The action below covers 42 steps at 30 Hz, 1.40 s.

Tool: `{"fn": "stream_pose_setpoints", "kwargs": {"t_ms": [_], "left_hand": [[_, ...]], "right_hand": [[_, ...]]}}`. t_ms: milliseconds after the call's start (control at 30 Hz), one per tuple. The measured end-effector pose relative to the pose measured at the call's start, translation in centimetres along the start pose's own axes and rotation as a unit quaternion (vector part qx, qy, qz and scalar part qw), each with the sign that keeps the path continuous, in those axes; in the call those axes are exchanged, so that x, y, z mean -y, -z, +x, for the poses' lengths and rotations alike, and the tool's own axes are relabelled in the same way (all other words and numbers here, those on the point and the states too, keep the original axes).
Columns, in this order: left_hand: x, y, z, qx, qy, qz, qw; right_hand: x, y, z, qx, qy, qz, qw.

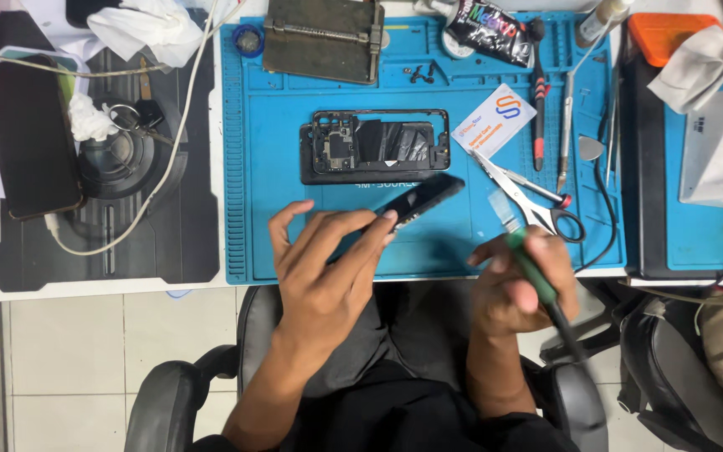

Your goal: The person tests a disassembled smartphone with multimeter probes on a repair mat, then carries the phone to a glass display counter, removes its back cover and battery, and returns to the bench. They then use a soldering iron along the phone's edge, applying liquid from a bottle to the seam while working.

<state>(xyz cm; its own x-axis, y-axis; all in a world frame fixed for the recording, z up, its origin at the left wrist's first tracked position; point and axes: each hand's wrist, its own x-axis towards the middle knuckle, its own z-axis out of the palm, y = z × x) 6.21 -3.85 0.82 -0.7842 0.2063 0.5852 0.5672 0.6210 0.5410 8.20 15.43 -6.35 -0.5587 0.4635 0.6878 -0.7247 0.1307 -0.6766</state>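
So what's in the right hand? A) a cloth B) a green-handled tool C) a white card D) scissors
B: the right hand grips a green-handled tool, while the scissors and card lie untouched on the blue mat.

the blue work mat (294, 243) looks like matt, ribbed rubber. the phone screen panel (418, 201) is glossy black glass. the open phone frame (376, 147) shows dull metal and crinkled black film. the scissors (519, 191) have bright steel blades. the white card (499, 117) is smooth paper.
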Motion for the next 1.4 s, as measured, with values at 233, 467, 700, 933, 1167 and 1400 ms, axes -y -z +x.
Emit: {"fn": "stream_pose_setpoints", "kwargs": {"t_ms": [233,467,700,933,1167,1400], "left_hand": [[1.7,-0.3,-0.3,0.084,-0.014,-0.008,0.996],[2.9,-0.5,-0.4,0.107,-0.032,-0.022,0.994],[3.8,-0.6,-0.4,0.125,-0.061,-0.029,0.990],[4.2,-0.9,-0.6,0.126,-0.072,-0.034,0.989],[4.6,-0.8,-0.5,0.121,-0.093,-0.033,0.988],[4.6,-0.9,-0.5,0.119,-0.094,-0.035,0.988]], "right_hand": [[-1.5,1.3,-1.2,-0.011,-0.074,0.003,0.997],[-1.1,1.4,-1.9,0.033,-0.057,-0.087,0.994],[-0.6,1.6,-1.6,0.112,0.004,-0.146,0.983],[-0.1,1.3,-1.5,0.134,-0.011,-0.157,0.978],[0.0,1.2,-1.4,0.136,-0.020,-0.158,0.978],[-0.1,1.2,-1.3,0.142,-0.008,-0.167,0.976]]}}
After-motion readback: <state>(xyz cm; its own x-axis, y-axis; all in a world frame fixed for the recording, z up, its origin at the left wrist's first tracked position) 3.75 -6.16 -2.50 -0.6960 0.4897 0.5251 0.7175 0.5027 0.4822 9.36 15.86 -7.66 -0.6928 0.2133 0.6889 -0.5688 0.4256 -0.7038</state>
